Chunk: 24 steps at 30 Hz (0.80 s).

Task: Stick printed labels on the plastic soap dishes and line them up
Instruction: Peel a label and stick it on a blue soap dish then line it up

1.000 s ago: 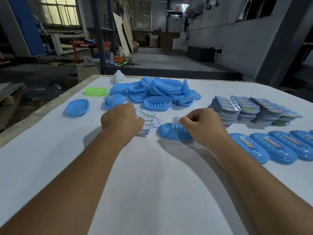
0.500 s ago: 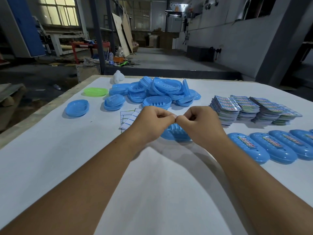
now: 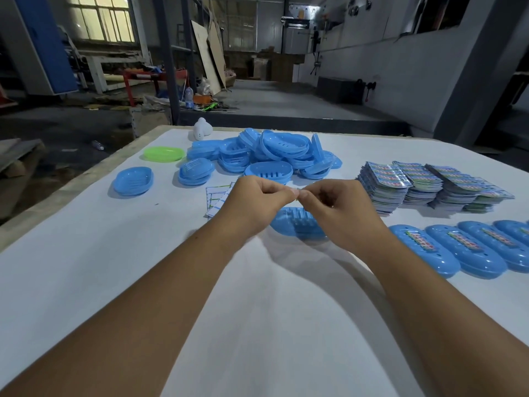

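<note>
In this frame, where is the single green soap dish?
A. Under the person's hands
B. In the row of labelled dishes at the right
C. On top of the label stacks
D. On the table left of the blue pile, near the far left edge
D: the green soap dish lies alone on the table, left of the blue pile.

Factory workshop, concrete floor (image 3: 286, 101), steel posts (image 3: 167, 58), leaning boards (image 3: 206, 53), heaped soap dishes (image 3: 269, 153)

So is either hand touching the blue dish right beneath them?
Cannot tell. In the head view both hands, left and right, overlap the dish, hiding any gap.
</note>
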Tool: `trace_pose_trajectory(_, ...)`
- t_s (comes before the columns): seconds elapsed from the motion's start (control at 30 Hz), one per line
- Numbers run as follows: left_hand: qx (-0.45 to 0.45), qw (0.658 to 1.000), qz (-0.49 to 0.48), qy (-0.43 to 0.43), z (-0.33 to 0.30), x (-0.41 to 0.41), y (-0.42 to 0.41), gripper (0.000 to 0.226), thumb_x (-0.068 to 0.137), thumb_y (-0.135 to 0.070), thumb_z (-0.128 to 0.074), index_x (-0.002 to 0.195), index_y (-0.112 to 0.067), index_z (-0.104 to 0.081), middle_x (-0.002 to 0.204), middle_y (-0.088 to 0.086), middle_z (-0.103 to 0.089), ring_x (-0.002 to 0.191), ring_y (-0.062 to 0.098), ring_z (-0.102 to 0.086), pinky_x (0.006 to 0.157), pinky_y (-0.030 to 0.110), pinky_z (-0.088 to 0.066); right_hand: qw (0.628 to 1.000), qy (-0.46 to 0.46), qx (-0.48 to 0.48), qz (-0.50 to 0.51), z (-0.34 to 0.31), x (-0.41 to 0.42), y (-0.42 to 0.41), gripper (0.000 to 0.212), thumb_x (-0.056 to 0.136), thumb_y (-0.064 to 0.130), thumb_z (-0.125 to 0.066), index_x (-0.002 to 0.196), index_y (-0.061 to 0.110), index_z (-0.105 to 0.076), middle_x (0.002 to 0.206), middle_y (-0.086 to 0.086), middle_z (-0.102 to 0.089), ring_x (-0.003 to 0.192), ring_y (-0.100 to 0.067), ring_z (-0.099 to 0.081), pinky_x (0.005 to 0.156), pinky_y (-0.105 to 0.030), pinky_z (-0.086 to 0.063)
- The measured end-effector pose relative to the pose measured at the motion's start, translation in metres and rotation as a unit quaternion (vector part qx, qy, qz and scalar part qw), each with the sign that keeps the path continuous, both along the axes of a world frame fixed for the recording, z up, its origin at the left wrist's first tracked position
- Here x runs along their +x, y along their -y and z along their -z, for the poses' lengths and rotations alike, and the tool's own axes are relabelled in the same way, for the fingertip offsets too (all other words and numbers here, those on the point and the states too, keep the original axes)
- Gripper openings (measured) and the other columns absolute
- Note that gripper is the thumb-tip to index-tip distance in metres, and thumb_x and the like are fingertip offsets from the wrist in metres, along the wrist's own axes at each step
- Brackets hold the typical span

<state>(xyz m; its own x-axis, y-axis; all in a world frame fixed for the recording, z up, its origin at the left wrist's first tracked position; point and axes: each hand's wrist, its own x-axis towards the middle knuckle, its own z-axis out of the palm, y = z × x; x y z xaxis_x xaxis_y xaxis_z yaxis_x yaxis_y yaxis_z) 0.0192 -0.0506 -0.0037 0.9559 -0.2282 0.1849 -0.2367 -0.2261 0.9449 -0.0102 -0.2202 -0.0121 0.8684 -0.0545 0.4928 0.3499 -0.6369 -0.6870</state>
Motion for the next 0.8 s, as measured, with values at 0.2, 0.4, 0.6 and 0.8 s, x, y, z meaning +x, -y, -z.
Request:
trace_pose_trajectory(0.2, -0.023, 0.999, -0.023, 0.013, -0.004, 0.003, 0.000, 0.014, 0.083, -0.036, -0.079, 0.069, -0.032, -0.078, 0.078, -0.018, -0.076, 0.080, -0.009, -0.067, 0.072, 0.017, -0.046, 0.999, -0.014, 0.021, 0.033, -0.001, 0.001, 0.000, 0.028, 0.093, 0.036, -0.067, 0.069, 0.024, -0.074, 0.054, 0.014, -0.061, 0.048, -0.003, -0.046, 0.051, -0.019, -0.036)
trace_pose_trajectory(0.4, -0.037, 0.999, -0.034, -0.007, -0.004, 0.003, 0.004, 0.020, 0.082, -0.036, -0.080, 0.062, -0.033, -0.077, 0.065, -0.019, -0.072, 0.057, -0.014, -0.059, 0.060, 0.017, -0.042, 0.992, -0.072, 0.063, 0.082, -0.002, 0.005, 0.007, 0.030, 0.086, 0.033, -0.069, 0.073, 0.007, -0.072, 0.055, -0.007, -0.058, 0.048, -0.010, -0.038, 0.050, -0.025, -0.034)
trace_pose_trajectory(0.6, -0.029, 0.998, -0.033, -0.042, 0.001, 0.007, 0.004, 0.016, 0.084, -0.035, -0.079, 0.073, -0.023, -0.077, 0.049, -0.021, -0.061, 0.043, -0.010, -0.053, 0.043, 0.008, -0.037, 0.983, -0.108, 0.117, 0.093, -0.004, 0.006, 0.010, 0.040, 0.074, 0.035, -0.062, 0.078, -0.005, -0.065, 0.063, -0.006, -0.053, 0.056, -0.013, -0.040, 0.054, -0.030, -0.035)
trace_pose_trajectory(0.8, 0.010, 0.998, -0.024, -0.059, 0.007, 0.008, 0.012, 0.020, 0.082, -0.036, -0.080, 0.080, -0.016, -0.079, 0.057, -0.003, -0.070, 0.044, -0.001, -0.055, 0.049, 0.014, -0.045, 0.981, -0.131, 0.098, 0.106, -0.002, 0.005, 0.015, 0.051, 0.078, 0.042, -0.075, 0.061, -0.001, -0.054, 0.057, -0.006, -0.040, 0.050, -0.016, -0.029, 0.051, -0.026, -0.027)
